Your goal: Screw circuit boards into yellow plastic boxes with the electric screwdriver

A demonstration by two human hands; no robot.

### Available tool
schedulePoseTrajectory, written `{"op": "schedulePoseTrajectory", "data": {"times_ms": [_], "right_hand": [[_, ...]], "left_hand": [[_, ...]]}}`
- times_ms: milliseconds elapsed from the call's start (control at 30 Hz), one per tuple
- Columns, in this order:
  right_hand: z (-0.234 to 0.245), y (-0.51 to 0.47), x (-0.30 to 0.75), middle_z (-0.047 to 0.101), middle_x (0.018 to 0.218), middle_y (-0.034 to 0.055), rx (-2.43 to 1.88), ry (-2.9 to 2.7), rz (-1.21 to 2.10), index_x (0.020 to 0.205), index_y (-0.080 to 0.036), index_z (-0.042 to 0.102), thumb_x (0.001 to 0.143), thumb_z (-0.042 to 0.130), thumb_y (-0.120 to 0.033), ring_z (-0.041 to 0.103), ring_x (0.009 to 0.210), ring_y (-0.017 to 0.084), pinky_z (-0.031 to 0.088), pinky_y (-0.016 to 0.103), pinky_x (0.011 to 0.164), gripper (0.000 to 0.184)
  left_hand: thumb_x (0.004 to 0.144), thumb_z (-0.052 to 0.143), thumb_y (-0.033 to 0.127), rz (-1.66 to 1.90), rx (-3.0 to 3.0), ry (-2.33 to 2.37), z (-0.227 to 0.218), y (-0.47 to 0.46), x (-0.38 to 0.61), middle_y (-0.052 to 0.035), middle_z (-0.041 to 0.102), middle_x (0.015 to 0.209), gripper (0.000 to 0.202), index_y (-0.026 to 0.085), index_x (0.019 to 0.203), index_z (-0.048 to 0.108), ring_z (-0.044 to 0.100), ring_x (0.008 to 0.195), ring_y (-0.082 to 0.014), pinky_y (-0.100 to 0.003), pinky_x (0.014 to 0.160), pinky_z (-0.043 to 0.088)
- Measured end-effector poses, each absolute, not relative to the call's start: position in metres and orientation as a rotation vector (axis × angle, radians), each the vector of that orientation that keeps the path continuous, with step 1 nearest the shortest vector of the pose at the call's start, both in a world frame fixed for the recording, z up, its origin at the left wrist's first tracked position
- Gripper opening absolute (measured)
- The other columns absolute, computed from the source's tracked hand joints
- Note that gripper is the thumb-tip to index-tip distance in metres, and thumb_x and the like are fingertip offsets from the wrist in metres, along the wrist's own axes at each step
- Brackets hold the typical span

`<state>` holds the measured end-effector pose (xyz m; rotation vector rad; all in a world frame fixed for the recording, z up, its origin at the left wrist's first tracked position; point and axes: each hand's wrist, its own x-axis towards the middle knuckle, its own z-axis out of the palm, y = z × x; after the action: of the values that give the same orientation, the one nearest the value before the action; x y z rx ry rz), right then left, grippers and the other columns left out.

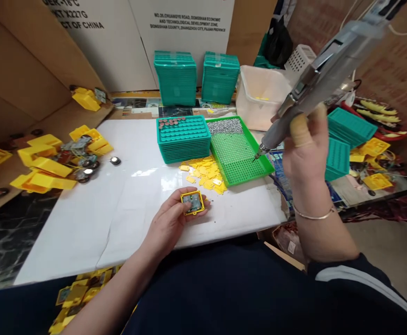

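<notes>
My left hand point(174, 214) holds a small yellow plastic case point(193, 203) above the white tabletop, its open side up and a circuit board showing inside. The thumb rests on the board. In my right hand point(308, 149) is a grey electric screwdriver point(315, 88), tilted, with its tip down to the left over a green perforated tray point(236, 170). Many small metal screws point(226, 125) lie at that tray's far end. A pile of flat yellow plastic pieces point(206, 173) is spread between the tray and my left hand.
A stack of teal trays point(184, 139) holds small brown round parts. Yellow cases with wired boards point(60, 158) are heaped at the left. Behind stand taped teal stacks point(176, 79) and a whitish bin point(259, 97). More yellow cases point(377, 181) lie at the right.
</notes>
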<state>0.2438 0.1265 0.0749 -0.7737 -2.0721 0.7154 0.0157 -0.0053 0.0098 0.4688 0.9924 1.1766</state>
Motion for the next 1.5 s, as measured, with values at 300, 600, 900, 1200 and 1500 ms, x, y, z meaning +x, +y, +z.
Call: {"op": "schedulePoseTrajectory", "data": {"times_ms": [300,600,900,1200,1500], "right_hand": [[0.055,0.159,0.197,0.057,0.061,-0.0025,-0.832,-1.621,0.904,0.092,-0.022,0.059,0.079,0.061,-0.061,0.054,0.054,0.011,0.049,0.026,0.05,0.04],[0.043,0.164,0.186,0.055,0.056,-0.0041,-0.875,-1.529,0.929,0.082,-0.021,0.055,0.079,0.061,-0.06,0.046,0.045,0.008,0.043,0.023,0.043,0.039],[0.041,0.165,0.186,0.054,0.057,-0.0046,-0.833,-1.489,0.929,0.081,-0.023,0.052,0.076,0.064,-0.059,0.049,0.048,0.009,0.045,0.026,0.048,0.038],[0.077,0.135,0.176,0.05,0.058,-0.0055,-0.587,-1.407,1.034,0.079,-0.026,0.053,0.075,0.067,-0.056,0.049,0.051,0.01,0.046,0.028,0.053,0.034],[0.068,0.074,0.157,0.055,0.078,-0.0021,-0.511,-1.333,1.332,0.094,-0.031,0.054,0.062,0.075,-0.06,0.06,0.061,0.014,0.054,0.033,0.061,0.048]], "left_hand": [[0.074,0.062,0.016,1.123,0.444,0.913,0.004,0.007,0.042,-0.0102,0.073,0.095,0.032,0.015,0.105,0.059,0.07,0.096,-0.0262,-0.048,0.095,0.05],[0.074,0.062,0.015,1.11,0.399,0.926,0.005,0.005,0.039,-0.0091,0.073,0.094,0.03,0.015,0.104,0.059,0.071,0.095,-0.0262,-0.047,0.093,0.052],[0.076,0.061,0.016,1.119,0.438,0.91,0.001,0.006,0.039,-0.0107,0.073,0.097,0.031,0.015,0.107,0.058,0.07,0.097,-0.0271,-0.047,0.093,0.052],[0.074,0.059,0.013,1.145,0.428,0.936,0.004,0.007,0.042,-0.0113,0.073,0.089,0.032,0.012,0.106,0.056,0.071,0.093,-0.0268,-0.044,0.089,0.054],[0.073,0.059,0.01,1.18,0.392,0.905,0.001,0.007,0.041,-0.0099,0.073,0.091,0.028,0.013,0.101,0.057,0.073,0.087,-0.0257,-0.043,0.086,0.057]]}}
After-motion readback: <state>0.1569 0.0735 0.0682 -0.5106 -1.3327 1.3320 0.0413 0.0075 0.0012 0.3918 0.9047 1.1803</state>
